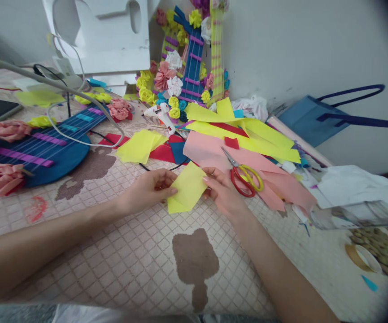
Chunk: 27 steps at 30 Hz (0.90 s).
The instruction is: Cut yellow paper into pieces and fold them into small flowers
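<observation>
Between my two hands is a small piece of yellow paper (187, 188), tilted with one corner up. My left hand (153, 188) pinches its left edge with the thumb on top. On the right edge, my right hand (222, 190) is closed with thumb over fingers. Just beyond lies a stack of yellow pieces (140, 147) on red material. Scissors (246, 175) with red and yellow handles rest on pink sheets (210, 150) right of my right hand. A white glue gun (162, 115) lies farther back.
At left lies a blue guitar-shaped craft (55, 148) with pink paper flowers, crossed by a white cable (89, 96). More decorated guitars (194, 58) lean against the wall. Long yellow strips (254, 139), a blue bag (315, 119) and a tape roll (362, 258) are at right.
</observation>
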Tool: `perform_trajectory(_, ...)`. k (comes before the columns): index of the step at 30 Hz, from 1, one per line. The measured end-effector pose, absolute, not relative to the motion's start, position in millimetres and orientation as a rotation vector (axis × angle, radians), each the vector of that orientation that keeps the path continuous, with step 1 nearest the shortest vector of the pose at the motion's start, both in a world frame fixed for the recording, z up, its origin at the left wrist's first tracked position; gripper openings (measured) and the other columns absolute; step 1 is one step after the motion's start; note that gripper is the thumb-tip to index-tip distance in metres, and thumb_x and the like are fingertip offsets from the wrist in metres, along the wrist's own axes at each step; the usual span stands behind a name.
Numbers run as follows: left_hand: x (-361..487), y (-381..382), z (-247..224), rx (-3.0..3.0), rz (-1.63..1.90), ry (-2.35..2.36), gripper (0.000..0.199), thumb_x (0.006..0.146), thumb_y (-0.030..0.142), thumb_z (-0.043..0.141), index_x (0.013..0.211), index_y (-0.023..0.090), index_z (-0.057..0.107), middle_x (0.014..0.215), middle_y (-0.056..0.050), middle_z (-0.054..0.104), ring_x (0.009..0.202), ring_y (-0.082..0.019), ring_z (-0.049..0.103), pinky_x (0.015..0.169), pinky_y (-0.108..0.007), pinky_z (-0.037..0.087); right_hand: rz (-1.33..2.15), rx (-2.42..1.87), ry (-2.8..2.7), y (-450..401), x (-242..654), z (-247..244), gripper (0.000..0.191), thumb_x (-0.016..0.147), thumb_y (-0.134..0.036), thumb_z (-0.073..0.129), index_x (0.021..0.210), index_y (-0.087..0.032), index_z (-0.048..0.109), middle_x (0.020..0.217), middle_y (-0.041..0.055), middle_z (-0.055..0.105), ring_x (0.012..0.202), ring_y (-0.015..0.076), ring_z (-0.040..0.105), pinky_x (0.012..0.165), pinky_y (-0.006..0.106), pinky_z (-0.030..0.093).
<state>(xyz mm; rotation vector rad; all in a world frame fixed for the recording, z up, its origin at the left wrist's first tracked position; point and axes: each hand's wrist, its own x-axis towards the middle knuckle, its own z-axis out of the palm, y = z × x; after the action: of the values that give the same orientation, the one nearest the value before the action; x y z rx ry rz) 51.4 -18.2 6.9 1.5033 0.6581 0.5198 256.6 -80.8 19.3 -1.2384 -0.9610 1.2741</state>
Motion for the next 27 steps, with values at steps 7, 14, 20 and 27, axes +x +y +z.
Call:
perform_trajectory(7,49,-15,10,1.615,0.349,0.597,0.021,0.076,0.032,0.063,0.086,0.014,0.057,0.077,-0.002,0.066,0.070,-0.013,0.061,0.063,-0.025,0.050,1.251,-1.295,-1.225,-85,256,16,0.017,0.076,-0.034,0.068,0.079,-0.020,0.058,0.070,-0.0029,0.057,0.060,0.0097,0.050,0.054,0.023,0.038)
perform_trajectory(14,49,-16,17,1.439,0.384,0.627,0.030,0.077,0.037,0.064,0.096,0.015,0.054,0.081,-0.002,0.063,0.069,-0.012,0.060,0.061,-0.024,0.049,1.174,-1.313,-1.038,-86,257,11,0.021,0.075,-0.036,0.069,0.081,-0.021,0.055,0.076,-0.0009,0.063,0.065,0.0123,0.057,0.063,0.026,0.046)
perform_trajectory(20,47,-10,12,1.422,0.435,0.705,0.025,0.072,0.031,0.069,0.084,0.014,0.056,0.072,0.000,0.063,0.062,-0.010,0.058,0.061,-0.024,0.048,1.261,-1.319,-1.191,-89,260,17,0.027,0.075,-0.030,0.069,0.089,-0.023,0.047,0.079,-0.0024,0.061,0.068,0.0121,0.058,0.062,0.025,0.045)
perform_trajectory(27,46,-11,9,1.640,0.403,0.635,0.030,0.075,0.035,0.066,0.094,0.014,0.057,0.079,-0.002,0.063,0.072,-0.013,0.060,0.062,-0.024,0.048,1.243,-1.250,-1.337,-93,259,17,0.046,0.079,-0.025,0.063,0.119,-0.032,0.041,0.089,-0.0017,0.055,0.067,0.0127,0.056,0.058,0.026,0.045)
